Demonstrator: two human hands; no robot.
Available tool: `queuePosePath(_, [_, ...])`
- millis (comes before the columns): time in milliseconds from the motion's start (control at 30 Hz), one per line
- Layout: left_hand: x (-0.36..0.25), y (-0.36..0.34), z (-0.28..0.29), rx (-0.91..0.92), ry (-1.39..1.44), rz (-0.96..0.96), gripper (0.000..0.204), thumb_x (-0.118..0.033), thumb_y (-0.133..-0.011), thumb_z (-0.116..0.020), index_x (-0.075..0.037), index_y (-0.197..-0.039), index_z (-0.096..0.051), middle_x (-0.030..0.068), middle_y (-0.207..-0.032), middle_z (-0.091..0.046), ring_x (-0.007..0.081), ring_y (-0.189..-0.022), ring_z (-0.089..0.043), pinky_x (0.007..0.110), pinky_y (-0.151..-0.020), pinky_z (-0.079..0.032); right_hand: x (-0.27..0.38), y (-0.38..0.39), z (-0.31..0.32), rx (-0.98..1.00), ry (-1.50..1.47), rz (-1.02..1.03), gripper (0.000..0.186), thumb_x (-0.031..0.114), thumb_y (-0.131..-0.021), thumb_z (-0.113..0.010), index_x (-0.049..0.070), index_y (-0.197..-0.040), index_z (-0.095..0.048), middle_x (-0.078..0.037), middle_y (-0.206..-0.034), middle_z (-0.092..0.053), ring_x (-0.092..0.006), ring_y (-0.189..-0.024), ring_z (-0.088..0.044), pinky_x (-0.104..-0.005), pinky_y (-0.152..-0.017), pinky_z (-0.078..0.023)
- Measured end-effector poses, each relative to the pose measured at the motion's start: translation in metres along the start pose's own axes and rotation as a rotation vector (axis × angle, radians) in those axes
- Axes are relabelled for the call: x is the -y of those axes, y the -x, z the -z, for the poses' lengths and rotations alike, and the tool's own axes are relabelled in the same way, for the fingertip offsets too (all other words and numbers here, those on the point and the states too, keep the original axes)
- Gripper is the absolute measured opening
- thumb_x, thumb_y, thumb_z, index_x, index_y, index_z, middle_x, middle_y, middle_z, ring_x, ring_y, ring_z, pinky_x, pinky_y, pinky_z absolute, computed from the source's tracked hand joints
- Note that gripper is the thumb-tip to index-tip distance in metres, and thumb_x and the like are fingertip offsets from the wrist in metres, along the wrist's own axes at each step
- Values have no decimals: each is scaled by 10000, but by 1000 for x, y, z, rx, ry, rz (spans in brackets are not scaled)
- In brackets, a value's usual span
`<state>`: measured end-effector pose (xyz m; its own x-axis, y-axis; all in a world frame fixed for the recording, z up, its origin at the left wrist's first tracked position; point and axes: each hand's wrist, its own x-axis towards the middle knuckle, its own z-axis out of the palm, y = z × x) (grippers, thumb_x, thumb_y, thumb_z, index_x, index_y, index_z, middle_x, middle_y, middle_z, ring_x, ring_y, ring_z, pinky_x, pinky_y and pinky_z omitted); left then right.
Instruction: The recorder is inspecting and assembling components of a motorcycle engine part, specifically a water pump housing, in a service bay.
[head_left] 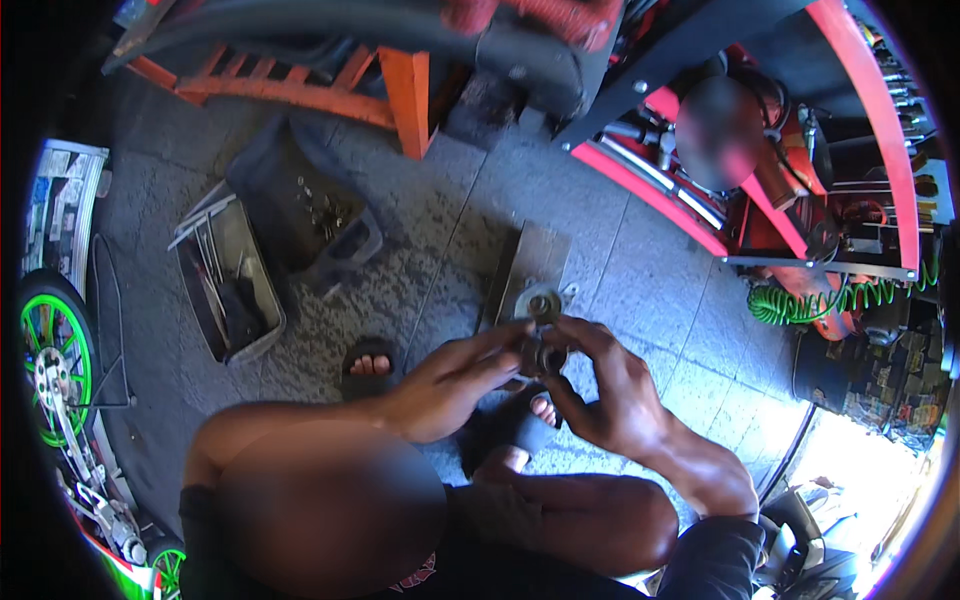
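Both hands meet above the floor around a greyish metal part (540, 358) with a round, ring-like shape. My left hand (445, 388) comes from the left, its fingers stretched together against the part's left side. On the other side my right hand (618, 395) curls its thumb and fingers round it in a pinch. Just beyond the fingertips shows a metal ring (541, 303) with a hole in the middle; whether it joins the held part I cannot tell. Below and beyond lies a long flat block (537, 258) on the floor, partly hidden by the hands.
A grey tray (262, 345) with long tools stands left, beside a dark bin (365, 240) holding small metal pieces. An orange stand (404, 100) is at the back. A red tool cart (690, 228) with a green coiled hose (785, 305) stands right. A green-rimmed wheel (55, 355) is far left.
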<state>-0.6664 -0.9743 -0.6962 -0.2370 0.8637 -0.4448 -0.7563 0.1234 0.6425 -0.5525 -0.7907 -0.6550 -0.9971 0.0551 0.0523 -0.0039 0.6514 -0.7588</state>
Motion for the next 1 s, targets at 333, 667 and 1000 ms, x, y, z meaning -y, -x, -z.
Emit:
queuePosePath(333, [35, 6, 36, -171, -429, 88, 280, -135, -1008, -572, 73, -1190, -614, 106, -982, -720, 104, -811, -655, 255, -739, -540, -54, 18, -35, -210, 175, -183, 591, -6, -814, -749, 6, -1327, -455, -184, -1085, -676, -328, -975, -702, -392, -827, -568])
queuePosePath(667, [35, 10, 53, -222, -455, 131, 278, -130, -1016, -559, 52, -1224, -594, 122, -1012, -704, 120, -871, -658, 265, -794, -553, -64, 4, -48, -118, 272, -149, 571, -4, -821, -712, 12, -1327, -449, -197, -1124, -649, -364, -985, -674, -429, -804, -565])
queuePosePath(1000, [33, 9, 58, -237, -547, 123, 277, -115, -1003, -575, 54, -1221, -593, 124, -1006, -709, 122, -858, -663, 264, -786, -554, -62, 1, -52, -47, 352, -166, 609, -4, -811, -725, 11, -1346, -433, -192, -1113, -657, -351, -1021, -671, -424, -843, -563])
